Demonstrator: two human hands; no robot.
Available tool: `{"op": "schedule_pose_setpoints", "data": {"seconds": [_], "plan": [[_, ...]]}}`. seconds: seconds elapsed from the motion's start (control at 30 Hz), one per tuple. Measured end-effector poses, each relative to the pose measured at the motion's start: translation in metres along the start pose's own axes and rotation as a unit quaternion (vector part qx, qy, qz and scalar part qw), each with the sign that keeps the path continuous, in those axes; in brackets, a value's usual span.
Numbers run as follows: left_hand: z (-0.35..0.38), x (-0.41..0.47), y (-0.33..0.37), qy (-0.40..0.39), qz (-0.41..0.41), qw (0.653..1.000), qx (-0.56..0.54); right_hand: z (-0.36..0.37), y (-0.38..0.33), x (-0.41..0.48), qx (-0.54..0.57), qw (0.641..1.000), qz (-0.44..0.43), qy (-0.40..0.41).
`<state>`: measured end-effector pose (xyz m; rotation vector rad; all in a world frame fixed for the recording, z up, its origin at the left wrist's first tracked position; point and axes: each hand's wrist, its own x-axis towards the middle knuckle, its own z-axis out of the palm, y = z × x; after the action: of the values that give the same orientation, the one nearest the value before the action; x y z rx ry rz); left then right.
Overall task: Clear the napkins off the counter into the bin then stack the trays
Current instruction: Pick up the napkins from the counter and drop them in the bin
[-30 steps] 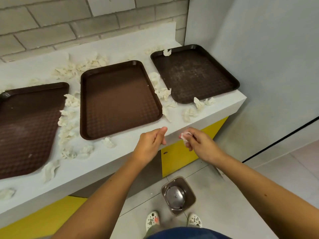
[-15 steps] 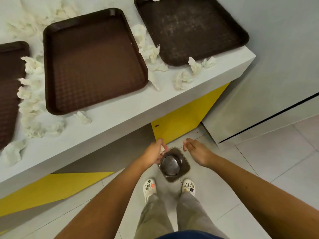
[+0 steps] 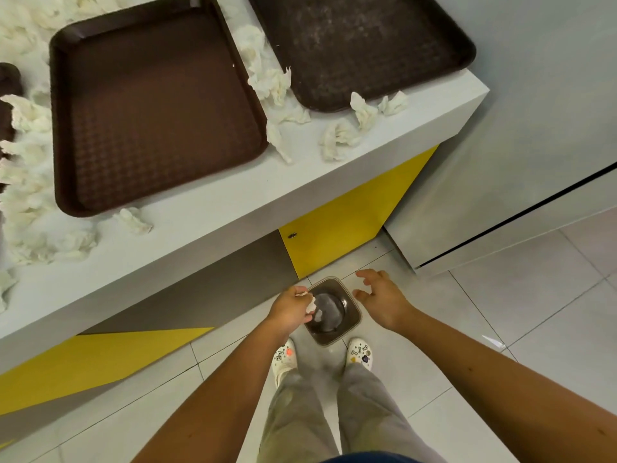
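A small brown bin with a steel swing lid stands on the floor between my feet. My left hand hovers at its left rim and pinches a crumpled white napkin. My right hand is spread open just right of the bin, holding nothing. On the white counter lie a brown tray in the middle, a darker tray at the right, and the edge of a third tray at far left. Several crumpled napkins lie scattered around the trays.
A grey panel wall closes off the counter's right end. Yellow cabinet fronts sit under the counter. The floor is pale tile. My white clogs stand just behind the bin.
Both hands dropped from the counter edge down to the bin. The napkin my right hand held is gone and that hand has spread open. My view tilted downward.
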<state>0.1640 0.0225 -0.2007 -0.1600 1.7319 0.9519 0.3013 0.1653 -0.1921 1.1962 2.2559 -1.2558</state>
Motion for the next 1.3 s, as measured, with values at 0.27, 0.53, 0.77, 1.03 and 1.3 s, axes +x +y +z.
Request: {"op": "schedule_pose_setpoints", "data": {"seconds": [0.27, 0.53, 0.77, 1.03, 1.3], "plan": [[0.005, 0.002, 0.004, 0.025, 0.009, 0.999, 0.042, -0.023, -0.008, -0.009, 0.031, 0.998, -0.023, 0.041], [-0.006, -0.046, 0.056, 0.002, 0.174, 0.983, 0.052, -0.051, -0.044, -0.020, 0.068, 0.991, -0.094, 0.071], [-0.026, -0.094, 0.116, 0.008, 0.309, 0.946, 0.101, -0.089, -0.088, -0.027, 0.129, 0.970, -0.173, 0.116], [-0.044, -0.113, 0.171, 0.129, 0.431, 0.876, 0.174, -0.149, -0.143, -0.017, 0.076, 0.934, -0.255, 0.240], [-0.026, -0.100, 0.207, 0.142, 0.525, 0.797, 0.263, -0.173, -0.160, 0.024, -0.087, 0.951, -0.199, 0.222]]}}
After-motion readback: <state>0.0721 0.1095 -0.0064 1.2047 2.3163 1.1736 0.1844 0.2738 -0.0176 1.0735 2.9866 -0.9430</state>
